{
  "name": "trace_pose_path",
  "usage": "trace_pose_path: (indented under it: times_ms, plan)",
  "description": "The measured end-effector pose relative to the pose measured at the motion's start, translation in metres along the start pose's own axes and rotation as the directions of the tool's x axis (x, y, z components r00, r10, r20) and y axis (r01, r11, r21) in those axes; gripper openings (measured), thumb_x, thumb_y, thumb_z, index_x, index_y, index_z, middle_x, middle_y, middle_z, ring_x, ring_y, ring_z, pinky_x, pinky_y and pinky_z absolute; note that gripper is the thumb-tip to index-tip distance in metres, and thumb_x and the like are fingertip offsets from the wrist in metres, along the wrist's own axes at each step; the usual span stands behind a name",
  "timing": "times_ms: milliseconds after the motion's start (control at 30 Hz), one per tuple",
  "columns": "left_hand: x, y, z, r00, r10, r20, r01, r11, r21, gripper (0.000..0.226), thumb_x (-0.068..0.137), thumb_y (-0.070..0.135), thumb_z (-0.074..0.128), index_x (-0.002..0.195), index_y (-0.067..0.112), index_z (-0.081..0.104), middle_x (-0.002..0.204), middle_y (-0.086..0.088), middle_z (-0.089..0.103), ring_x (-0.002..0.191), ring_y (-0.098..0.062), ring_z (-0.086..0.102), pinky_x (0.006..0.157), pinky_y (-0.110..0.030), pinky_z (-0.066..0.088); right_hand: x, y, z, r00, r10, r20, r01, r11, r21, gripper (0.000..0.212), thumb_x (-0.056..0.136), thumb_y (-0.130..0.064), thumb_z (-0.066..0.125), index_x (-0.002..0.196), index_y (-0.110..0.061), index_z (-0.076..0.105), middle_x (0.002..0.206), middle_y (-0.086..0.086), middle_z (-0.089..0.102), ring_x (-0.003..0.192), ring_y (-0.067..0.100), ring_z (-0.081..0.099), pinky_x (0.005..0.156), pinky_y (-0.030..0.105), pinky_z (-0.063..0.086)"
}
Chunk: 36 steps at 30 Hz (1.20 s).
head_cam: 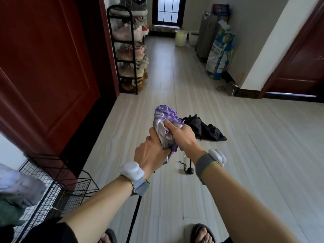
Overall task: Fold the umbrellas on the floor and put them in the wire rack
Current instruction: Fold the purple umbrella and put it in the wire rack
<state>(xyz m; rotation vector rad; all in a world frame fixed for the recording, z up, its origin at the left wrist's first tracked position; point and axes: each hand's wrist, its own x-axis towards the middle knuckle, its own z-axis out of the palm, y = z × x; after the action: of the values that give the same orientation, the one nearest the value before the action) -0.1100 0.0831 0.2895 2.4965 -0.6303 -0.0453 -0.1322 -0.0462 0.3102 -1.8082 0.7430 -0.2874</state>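
A purple and silver umbrella [164,114] is bunched up in mid-air in front of me. My left hand [150,152] grips its lower part from the left. My right hand [182,135] grips its canopy from the right, thumb on the silver cloth. A black umbrella [205,128] lies collapsed on the floor just behind, with its black handle and cord [188,170] on the floor below my right wrist. The black wire rack [57,183] stands at the lower left by the red door.
A red door [43,67] fills the left side. A black shoe rack [128,50] full of shoes stands beyond it. Bins, a grey cylinder and a sack [220,55] line the far right wall. Grey cloth [15,188] lies over the wire rack's left end.
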Motion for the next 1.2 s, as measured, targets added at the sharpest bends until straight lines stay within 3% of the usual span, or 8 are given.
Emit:
trace_pose_path:
  times_ms: [233,367,467,633,767,1000,1100,1200]
  plan:
    - [-0.01,-0.007,-0.006,0.995,0.055,0.083,-0.031,0.963,-0.267,0.082,0.074,0.065,0.074,0.129,0.029,0.024,0.103,0.012,0.065,0.076,-0.017,0.07,0.058,-0.03,0.05,0.003,0.002,-0.011,0.974,-0.063,-0.217,0.059,0.998,-0.024,0.054,0.105,-0.045,0.046,0.06,-0.018,0.031,0.058,-0.005,0.04,0.059,0.015,0.038,0.062,0.034,0.03]
    - [0.001,-0.011,-0.01,0.975,0.034,0.218,0.125,0.729,-0.673,0.095,0.065,0.036,0.095,0.131,0.027,0.027,0.117,0.015,0.06,0.103,0.001,0.063,0.077,-0.015,0.05,0.0,0.001,-0.007,0.985,-0.034,-0.17,0.045,0.997,0.058,0.062,0.103,-0.053,0.045,0.073,0.001,0.05,0.066,0.004,0.055,0.065,0.018,0.05,0.065,0.034,0.041]
    - [0.004,-0.015,-0.01,0.985,-0.006,0.172,0.108,0.802,-0.588,0.098,0.067,0.032,0.091,0.14,0.028,0.025,0.11,0.004,0.066,0.094,-0.011,0.067,0.075,-0.028,0.054,-0.006,-0.003,-0.007,0.997,-0.043,-0.057,0.044,0.999,0.015,0.062,0.099,-0.061,0.048,0.081,-0.003,0.062,0.071,0.003,0.065,0.07,0.019,0.06,0.071,0.033,0.047]
    - [0.001,-0.017,-0.006,0.985,0.12,0.124,-0.079,0.954,-0.29,0.081,0.079,0.029,0.072,0.139,0.038,0.018,0.081,0.001,0.065,0.064,-0.021,0.065,0.06,-0.041,0.057,-0.004,-0.001,-0.009,0.997,0.075,-0.032,-0.078,0.995,-0.07,0.053,0.106,-0.046,0.037,0.064,-0.015,0.038,0.064,0.003,0.046,0.053,0.021,0.042,0.049,0.026,0.036]
    - [0.003,-0.015,0.002,0.985,0.045,0.165,-0.001,0.967,-0.254,0.072,0.077,0.037,0.072,0.131,0.035,0.025,0.077,-0.001,0.064,0.065,-0.022,0.064,0.055,-0.032,0.048,-0.005,-0.001,-0.014,0.993,0.12,0.0,-0.12,0.99,-0.073,0.053,0.106,-0.046,0.038,0.063,-0.015,0.037,0.058,0.002,0.042,0.045,0.019,0.037,0.04,0.019,0.03]
    - [0.04,-0.024,-0.02,0.949,-0.11,0.297,0.295,0.645,-0.705,0.042,0.063,0.019,0.074,0.104,0.016,0.068,0.08,0.007,0.073,0.072,-0.009,0.068,0.058,-0.018,0.047,-0.012,-0.011,-0.03,0.954,0.175,0.242,-0.201,0.976,0.088,0.071,0.094,-0.077,0.036,0.084,-0.01,0.057,0.066,-0.002,0.044,0.049,0.014,0.021,0.048,0.024,0.018]
    - [0.043,-0.034,-0.017,0.921,-0.123,0.369,0.364,0.61,-0.704,0.046,0.057,0.019,0.068,0.102,0.01,0.071,0.083,-0.004,0.075,0.079,-0.023,0.069,0.068,-0.028,0.052,-0.017,-0.014,-0.032,0.891,0.127,0.436,-0.134,0.991,-0.015,0.087,0.086,-0.086,0.038,0.087,-0.007,0.072,0.073,0.006,0.073,0.05,0.015,0.018,0.047,0.026,0.017]
    - [0.043,-0.039,-0.014,0.917,-0.109,0.383,0.361,0.633,-0.685,0.038,0.061,0.015,0.069,0.099,0.01,0.07,0.081,-0.004,0.073,0.078,-0.023,0.068,0.067,-0.028,0.052,-0.015,-0.016,-0.031,0.911,0.065,0.407,-0.1,0.993,0.065,0.082,0.074,-0.089,0.055,0.077,-0.007,0.06,0.071,0.006,0.061,0.051,0.015,0.02,0.047,0.028,0.017]
